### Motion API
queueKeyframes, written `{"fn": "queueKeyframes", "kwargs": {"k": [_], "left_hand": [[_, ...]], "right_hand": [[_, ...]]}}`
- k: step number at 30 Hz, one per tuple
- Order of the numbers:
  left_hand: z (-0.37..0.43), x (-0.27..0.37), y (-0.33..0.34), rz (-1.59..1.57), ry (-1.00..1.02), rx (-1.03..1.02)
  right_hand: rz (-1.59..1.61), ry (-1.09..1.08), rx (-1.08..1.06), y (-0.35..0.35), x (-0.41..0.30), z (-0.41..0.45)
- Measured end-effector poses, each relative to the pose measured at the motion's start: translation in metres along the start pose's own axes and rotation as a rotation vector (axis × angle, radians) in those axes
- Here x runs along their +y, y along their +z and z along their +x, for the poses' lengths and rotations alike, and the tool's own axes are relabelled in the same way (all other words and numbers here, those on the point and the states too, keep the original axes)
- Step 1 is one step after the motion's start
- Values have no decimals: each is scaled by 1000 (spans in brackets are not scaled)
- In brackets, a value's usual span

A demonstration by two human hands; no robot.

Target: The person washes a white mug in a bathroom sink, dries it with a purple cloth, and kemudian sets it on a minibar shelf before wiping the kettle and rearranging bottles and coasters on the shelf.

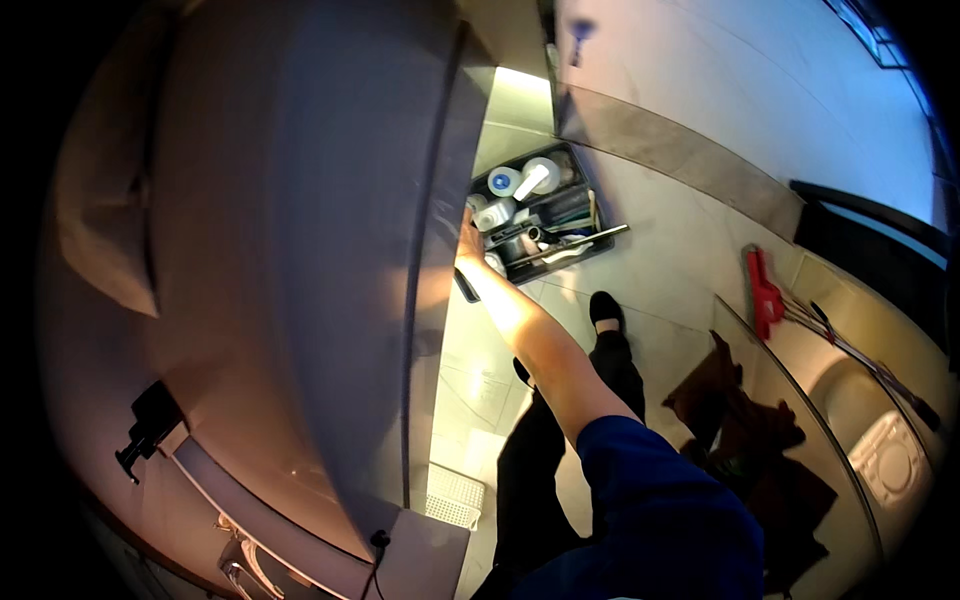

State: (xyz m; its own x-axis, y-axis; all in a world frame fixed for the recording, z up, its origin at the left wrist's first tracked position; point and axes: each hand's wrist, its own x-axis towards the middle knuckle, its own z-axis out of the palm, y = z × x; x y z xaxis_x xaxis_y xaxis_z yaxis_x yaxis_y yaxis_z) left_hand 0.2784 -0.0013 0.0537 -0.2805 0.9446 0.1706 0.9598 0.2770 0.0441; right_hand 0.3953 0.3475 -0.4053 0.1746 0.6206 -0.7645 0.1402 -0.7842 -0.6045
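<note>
My right hand (469, 238) reaches down to the left edge of a dark caddy (592, 259) on the tiled floor. The fingers are partly hidden by the edge of a grey panel, so I cannot tell whether they grip anything. Beside the hand, a white bottle (495, 215) stands in the caddy. A bottle with a blue-marked top (504, 181) and a white pump bottle (534, 180) are at its back. Several brushes and other tools lie in the front compartment, with a long metal bar (574, 247) across them. My left hand is out of view.
The tall grey panel (360, 247) fills the left side. A perforated white basket (455, 495) sits low beside it. To the right are a glass panel's edge (814, 420), dark brown cloth-like material (750, 435), a red-headed floor tool (765, 296) and a toilet (889, 461).
</note>
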Motion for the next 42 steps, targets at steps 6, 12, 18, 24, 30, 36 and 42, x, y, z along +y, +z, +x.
{"fn": "queueKeyframes", "kwargs": {"k": [6,12,18,24,30,36,42], "left_hand": [[-4,-6,-3,-28,10,-7],[-26,13,-23,-87,-40,9],[-21,38,-42,-123,-269,-122],[-15,35,-52,-187,-214,-50],[-11,19,-73,-676,-274,114],[-52,-48,-107,-953,-350,247],[-106,-102,-122,-1199,-793,247]], "right_hand": [[13,-161,55,2,-7,-3],[-39,-540,-37,-74,16,-99],[-399,-728,-69,-202,20,-273],[-499,-986,-202,-305,-91,-456],[-516,-969,-453,-241,-211,-583],[-1334,-1544,-792,-87,-233,-659],[-1381,-1285,-958,23,-218,-656]]}}
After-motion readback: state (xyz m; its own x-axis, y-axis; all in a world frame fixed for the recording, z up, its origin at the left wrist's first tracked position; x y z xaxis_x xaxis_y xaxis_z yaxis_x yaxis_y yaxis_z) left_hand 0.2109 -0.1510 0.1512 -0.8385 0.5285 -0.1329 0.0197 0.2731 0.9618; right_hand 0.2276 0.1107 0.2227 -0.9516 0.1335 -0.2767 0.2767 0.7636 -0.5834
